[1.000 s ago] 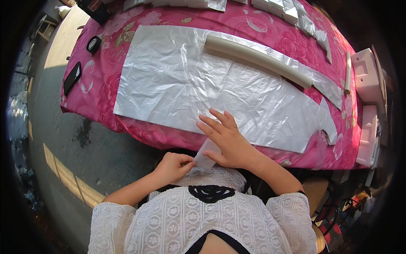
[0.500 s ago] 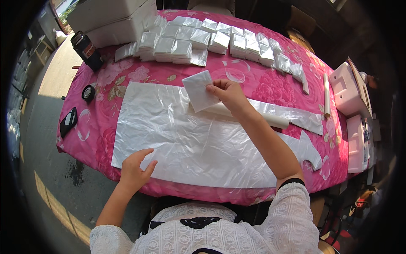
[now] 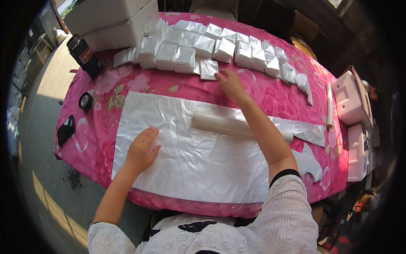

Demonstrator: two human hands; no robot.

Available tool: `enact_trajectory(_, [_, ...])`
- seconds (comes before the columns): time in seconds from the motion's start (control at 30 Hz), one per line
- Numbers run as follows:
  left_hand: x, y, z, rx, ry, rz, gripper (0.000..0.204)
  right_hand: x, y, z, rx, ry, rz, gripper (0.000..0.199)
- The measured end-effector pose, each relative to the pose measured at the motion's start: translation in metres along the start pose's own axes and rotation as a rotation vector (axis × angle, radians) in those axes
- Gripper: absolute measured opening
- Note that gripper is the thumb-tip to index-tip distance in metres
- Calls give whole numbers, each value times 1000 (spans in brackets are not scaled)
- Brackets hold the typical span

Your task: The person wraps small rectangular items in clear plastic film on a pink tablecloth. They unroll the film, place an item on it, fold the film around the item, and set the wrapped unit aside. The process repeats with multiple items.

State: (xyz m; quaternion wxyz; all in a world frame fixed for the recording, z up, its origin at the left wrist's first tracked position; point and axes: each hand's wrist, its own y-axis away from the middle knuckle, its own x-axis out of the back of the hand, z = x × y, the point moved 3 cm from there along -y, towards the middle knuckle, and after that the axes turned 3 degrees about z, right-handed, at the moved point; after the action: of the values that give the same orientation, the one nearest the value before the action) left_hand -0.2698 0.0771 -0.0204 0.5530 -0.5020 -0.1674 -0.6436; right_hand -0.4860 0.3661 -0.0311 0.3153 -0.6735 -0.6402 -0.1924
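A folded square of whitish clear plastic (image 3: 208, 70) is at the near edge of the stacks. My right hand (image 3: 231, 86) pinches its right corner between thumb and fingers. My left hand (image 3: 143, 150) rests with fingers stretched out on a large, flat sheet of shiny translucent plastic (image 3: 182, 169). Across the upper part of that sheet lies a pale tube or roll (image 3: 224, 123), partly behind my right forearm. Several stacks of similar folded plastic squares (image 3: 165, 54) stand in rows beyond.
The table has a pink floral cloth (image 3: 105, 148). On its left are a dark bottle (image 3: 86, 55), a round black lid (image 3: 86, 101) and a black phone-like object (image 3: 66, 130). A white foam box (image 3: 114, 25) stands behind; another pale stick (image 3: 329, 106) and foam boxes (image 3: 349, 91) are at right.
My right hand has moved away from me, bringing the folded plastic square from above the sheet to beside the stacks. My left hand has shifted right and onto the sheet.
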Motion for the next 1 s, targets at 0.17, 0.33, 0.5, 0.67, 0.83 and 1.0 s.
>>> enact_trajectory(0.17, [-12,-20,-20,-28,-225,-154,62,69,126,-17,215,117,-441,58])
enact_trajectory(0.33, [-25,-19,-35,23,-314,-300,77,126,189,29,319,564,-223,62])
enact_trajectory(0.5, [-26,-28,-37,75,-392,-350,78,198,229,38,102,776,107,60])
enact_trajectory(0.67, [-19,-26,-53,143,-404,-310,77,229,284,23,-55,385,107,68])
enact_trajectory(0.83, [-20,-21,-57,221,-484,-318,78,167,345,-2,-228,-23,12,70])
enact_trajectory(1.0, [-19,-12,-60,242,-484,-287,76,106,358,-37,-224,111,-91,69])
